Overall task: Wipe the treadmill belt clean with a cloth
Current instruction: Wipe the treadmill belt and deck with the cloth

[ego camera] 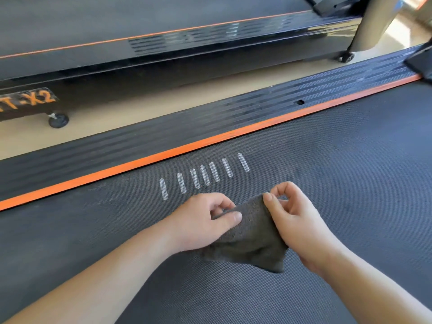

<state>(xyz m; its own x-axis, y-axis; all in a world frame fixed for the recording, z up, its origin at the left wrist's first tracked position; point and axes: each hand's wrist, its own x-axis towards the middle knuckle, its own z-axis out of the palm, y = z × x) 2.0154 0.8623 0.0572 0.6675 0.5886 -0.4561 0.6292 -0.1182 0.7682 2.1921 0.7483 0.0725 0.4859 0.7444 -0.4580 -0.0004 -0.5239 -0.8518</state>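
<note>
1. A dark grey textured treadmill belt (pixel 339 183) fills the lower half of the frame, running from lower left to upper right.
2. A second black treadmill (pixel 163 43) stands across the top of the frame, beyond a strip of tan floor.
3. A black ribbed side rail (pixel 210 122) edged with an orange stripe (pixel 163 155) borders the belt's far side.
4. A dark grey terry cloth (pixel 250 237) hangs at lower centre, held up between both hands over the belt; whether its lower edge touches the belt cannot be told.
5. The left hand (pixel 201 220) pinches the cloth's top edge between thumb and fingers; the right hand (pixel 294 218) pinches the upper right corner.
6. White dashes (pixel 203 176) mark the belt just above the hands.
7. The step appears to be readying the cloth, not wiping; the next move likely calls for laying it flat and pressing it along the belt.
</note>
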